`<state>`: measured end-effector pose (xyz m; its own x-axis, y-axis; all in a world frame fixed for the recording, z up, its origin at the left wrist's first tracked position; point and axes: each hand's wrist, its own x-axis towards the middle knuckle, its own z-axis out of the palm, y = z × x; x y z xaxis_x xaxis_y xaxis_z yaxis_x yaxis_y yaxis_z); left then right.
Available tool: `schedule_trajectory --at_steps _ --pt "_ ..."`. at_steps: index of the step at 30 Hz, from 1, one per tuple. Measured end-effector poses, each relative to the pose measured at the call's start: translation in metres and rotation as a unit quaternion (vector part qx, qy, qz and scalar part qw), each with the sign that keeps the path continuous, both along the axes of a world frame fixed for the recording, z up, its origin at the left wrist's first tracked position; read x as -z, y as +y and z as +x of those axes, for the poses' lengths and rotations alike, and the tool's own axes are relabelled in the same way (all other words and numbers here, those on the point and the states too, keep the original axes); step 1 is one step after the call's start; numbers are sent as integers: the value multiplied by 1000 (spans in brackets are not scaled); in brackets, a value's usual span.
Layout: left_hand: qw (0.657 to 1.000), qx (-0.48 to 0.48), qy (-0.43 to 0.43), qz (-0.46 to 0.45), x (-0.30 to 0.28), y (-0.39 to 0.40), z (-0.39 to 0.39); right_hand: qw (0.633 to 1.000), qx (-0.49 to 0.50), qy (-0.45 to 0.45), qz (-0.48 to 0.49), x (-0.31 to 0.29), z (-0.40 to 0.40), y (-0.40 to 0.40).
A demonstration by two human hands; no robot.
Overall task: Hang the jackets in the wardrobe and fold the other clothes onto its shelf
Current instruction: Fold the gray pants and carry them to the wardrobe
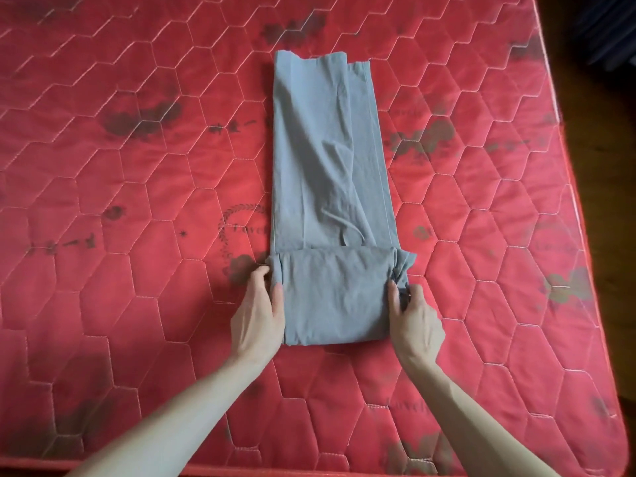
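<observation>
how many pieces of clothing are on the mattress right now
1: a grey garment lies mid-mattress, its near end folded over and held at the sides by left hand and right hand. None visible elsewhere.

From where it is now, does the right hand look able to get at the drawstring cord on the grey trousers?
Probably yes: the right hand grips the folded end's right edge, and the thin drawstring cord lies exposed just beyond the fold on the grey trousers, nothing covering it.

The red quilted mattress (137, 201) lies bare on both sides of the long grey folded garment (327, 149) (its only obstacle).
</observation>
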<state>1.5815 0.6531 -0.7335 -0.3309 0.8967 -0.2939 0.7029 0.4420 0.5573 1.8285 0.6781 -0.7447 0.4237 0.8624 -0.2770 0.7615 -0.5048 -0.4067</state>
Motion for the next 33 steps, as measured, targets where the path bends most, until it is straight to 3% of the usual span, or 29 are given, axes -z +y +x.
schedule_trajectory --at_steps 2,4,7,9,11,14,16,20,25,29,33 --pt "984 108 104 99 -4 -6 -2 995 -33 -20 95 0 4 -2" --pt "956 203 145 156 -3 -7 2 974 -137 -42 177 -1 7 1" --pt "931 305 139 146 5 -7 26 905 -374 -36 202 -3 -4 13" --pt "924 336 145 112 17 -8 37 881 -445 -34 157 7 -7 19" --pt "922 346 154 82 28 -5 34 898 -425 -22 109 18 0 24" --pt "904 382 177 69 35 1 18 946 -319 25 53 28 18 30" --pt "886 415 191 76 36 3 6 950 -312 21 18 30 27 34" --pt "860 462 198 91 33 1 -28 909 -416 4 3 24 57 45" --pt "809 505 277 120 23 0 -66 859 -505 -54 55 14 108 50" --pt "792 522 288 132 16 3 -71 790 -595 -88 119 16 111 40" --pt "797 541 244 108 9 13 -57 803 -581 -51 121 18 112 42"
